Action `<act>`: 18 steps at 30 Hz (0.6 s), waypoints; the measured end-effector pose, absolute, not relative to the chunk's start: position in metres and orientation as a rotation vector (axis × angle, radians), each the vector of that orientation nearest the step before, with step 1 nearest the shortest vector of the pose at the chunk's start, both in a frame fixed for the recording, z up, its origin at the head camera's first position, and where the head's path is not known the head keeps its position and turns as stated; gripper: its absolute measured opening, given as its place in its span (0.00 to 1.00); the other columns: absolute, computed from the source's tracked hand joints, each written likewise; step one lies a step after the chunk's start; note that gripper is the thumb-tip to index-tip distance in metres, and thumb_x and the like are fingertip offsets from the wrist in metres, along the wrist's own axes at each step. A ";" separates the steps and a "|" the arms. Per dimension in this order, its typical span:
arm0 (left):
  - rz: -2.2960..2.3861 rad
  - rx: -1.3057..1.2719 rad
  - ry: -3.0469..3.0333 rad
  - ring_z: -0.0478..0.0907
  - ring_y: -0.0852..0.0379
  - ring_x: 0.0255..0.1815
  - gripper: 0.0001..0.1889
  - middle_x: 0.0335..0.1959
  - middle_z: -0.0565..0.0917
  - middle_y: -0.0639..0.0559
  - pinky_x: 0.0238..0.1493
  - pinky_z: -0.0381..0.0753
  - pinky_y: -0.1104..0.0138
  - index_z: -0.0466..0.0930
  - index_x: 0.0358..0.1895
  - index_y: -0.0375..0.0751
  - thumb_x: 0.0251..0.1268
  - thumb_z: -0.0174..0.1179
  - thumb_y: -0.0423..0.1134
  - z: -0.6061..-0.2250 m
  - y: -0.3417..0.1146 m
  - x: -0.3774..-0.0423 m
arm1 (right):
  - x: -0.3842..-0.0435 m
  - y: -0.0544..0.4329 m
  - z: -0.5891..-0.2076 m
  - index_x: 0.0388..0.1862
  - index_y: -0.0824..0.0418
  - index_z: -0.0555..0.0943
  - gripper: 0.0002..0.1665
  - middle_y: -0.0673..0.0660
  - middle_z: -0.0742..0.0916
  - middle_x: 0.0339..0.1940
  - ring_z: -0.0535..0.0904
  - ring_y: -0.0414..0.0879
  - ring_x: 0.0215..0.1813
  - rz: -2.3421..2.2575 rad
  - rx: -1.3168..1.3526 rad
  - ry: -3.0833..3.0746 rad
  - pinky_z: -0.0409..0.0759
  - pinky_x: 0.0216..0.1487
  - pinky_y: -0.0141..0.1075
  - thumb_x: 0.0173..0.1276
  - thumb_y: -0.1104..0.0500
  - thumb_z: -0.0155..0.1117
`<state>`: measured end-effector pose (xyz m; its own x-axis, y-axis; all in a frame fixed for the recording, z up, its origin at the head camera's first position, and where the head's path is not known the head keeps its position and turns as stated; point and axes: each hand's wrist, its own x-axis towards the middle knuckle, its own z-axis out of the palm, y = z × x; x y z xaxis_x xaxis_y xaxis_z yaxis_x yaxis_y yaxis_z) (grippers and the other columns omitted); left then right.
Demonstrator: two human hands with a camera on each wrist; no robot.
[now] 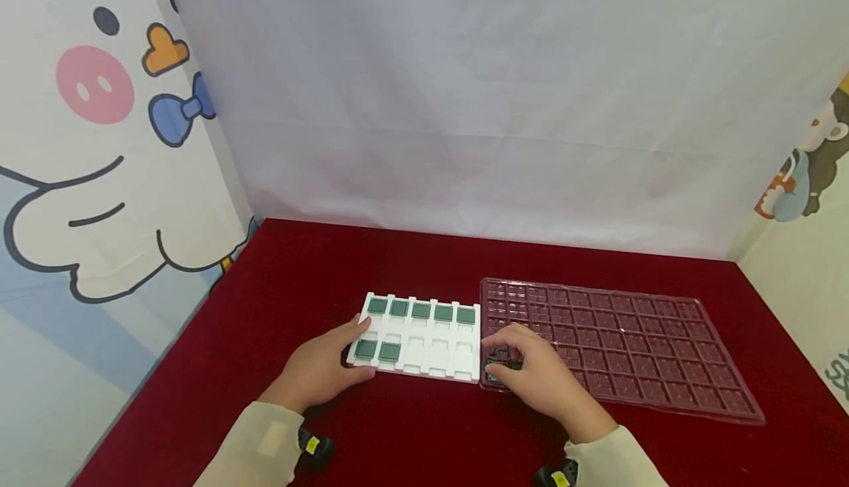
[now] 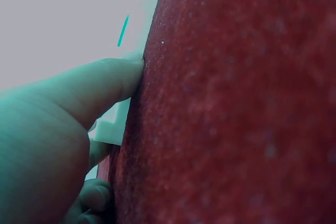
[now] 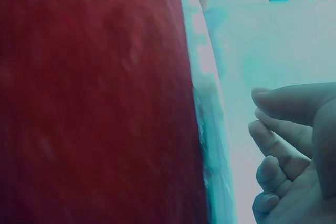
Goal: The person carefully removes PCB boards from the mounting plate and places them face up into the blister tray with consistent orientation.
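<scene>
A white tray (image 1: pixel 414 336) with two rows of slots lies on the red cloth; several green square pieces (image 1: pixel 421 312) fill its back row, and two more sit at the left of the front row. My left hand (image 1: pixel 325 365) grips the tray's left end, the thumb (image 2: pixel 113 80) along its near edge. Over the left end of a clear plastic tray (image 1: pixel 623 347) is my right hand (image 1: pixel 540 369), thumb and fingertips apart. Below those fingertips a small dark and green piece (image 1: pixel 492 370) shows in a corner cell, partly hidden. No object shows between the fingers in the right wrist view.
The clear tray, divided into many small cells, butts up against the white tray's right end. Red cloth (image 1: pixel 411 435) covers the table. A white curtain (image 1: pixel 477 104) hangs behind, and a cartoon-printed panel (image 1: pixel 99 177) stands at the left.
</scene>
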<state>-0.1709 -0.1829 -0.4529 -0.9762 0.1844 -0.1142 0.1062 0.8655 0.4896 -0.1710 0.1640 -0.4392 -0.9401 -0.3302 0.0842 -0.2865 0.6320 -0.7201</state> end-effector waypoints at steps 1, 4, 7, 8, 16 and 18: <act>0.742 0.233 2.883 0.69 0.43 0.73 0.44 0.80 0.65 0.48 0.70 0.70 0.44 0.65 0.80 0.50 0.61 0.74 0.50 -0.453 -0.183 -0.171 | -0.171 0.162 -0.440 0.53 0.55 0.88 0.17 0.47 0.84 0.51 0.74 0.46 0.42 -1.219 -0.533 2.782 0.76 0.43 0.41 0.65 0.63 0.76; 0.748 0.233 2.884 0.68 0.44 0.74 0.44 0.80 0.65 0.49 0.70 0.69 0.44 0.65 0.80 0.51 0.61 0.74 0.51 -0.454 -0.183 -0.171 | -0.170 0.155 -0.442 0.53 0.55 0.88 0.17 0.46 0.84 0.51 0.72 0.45 0.40 -1.230 -0.563 2.773 0.74 0.40 0.38 0.65 0.63 0.76; 0.751 0.241 2.887 0.68 0.44 0.74 0.44 0.80 0.65 0.49 0.70 0.69 0.45 0.65 0.80 0.51 0.61 0.73 0.50 -0.455 -0.183 -0.171 | -0.170 0.148 -0.443 0.53 0.55 0.88 0.17 0.45 0.84 0.50 0.72 0.44 0.40 -1.237 -0.591 2.772 0.74 0.40 0.38 0.65 0.62 0.76; 0.756 0.235 2.883 0.68 0.45 0.74 0.44 0.80 0.65 0.50 0.71 0.69 0.45 0.65 0.80 0.51 0.61 0.73 0.51 -0.454 -0.183 -0.171 | -0.170 0.146 -0.443 0.53 0.55 0.88 0.17 0.45 0.84 0.50 0.72 0.44 0.40 -1.239 -0.596 2.771 0.74 0.40 0.38 0.65 0.62 0.76; 0.749 0.242 2.883 0.69 0.44 0.74 0.44 0.80 0.65 0.49 0.70 0.70 0.44 0.65 0.80 0.51 0.60 0.74 0.51 -0.455 -0.184 -0.172 | -0.173 0.132 -0.441 0.51 0.56 0.88 0.15 0.46 0.84 0.49 0.73 0.46 0.40 -1.281 -0.656 2.744 0.74 0.40 0.37 0.65 0.61 0.76; 0.744 0.244 2.885 0.69 0.44 0.74 0.44 0.80 0.65 0.49 0.70 0.70 0.44 0.65 0.80 0.51 0.60 0.74 0.51 -0.455 -0.184 -0.172 | -0.174 0.129 -0.440 0.51 0.56 0.88 0.15 0.46 0.84 0.50 0.73 0.46 0.40 -1.289 -0.673 2.733 0.74 0.40 0.37 0.65 0.61 0.75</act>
<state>-0.1724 -0.1837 -0.4548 -0.9752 0.1944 -0.1062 0.1188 0.8636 0.4901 -0.1739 0.1285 -0.4402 -0.9045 -0.4027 0.1406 -0.3646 0.5589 -0.7448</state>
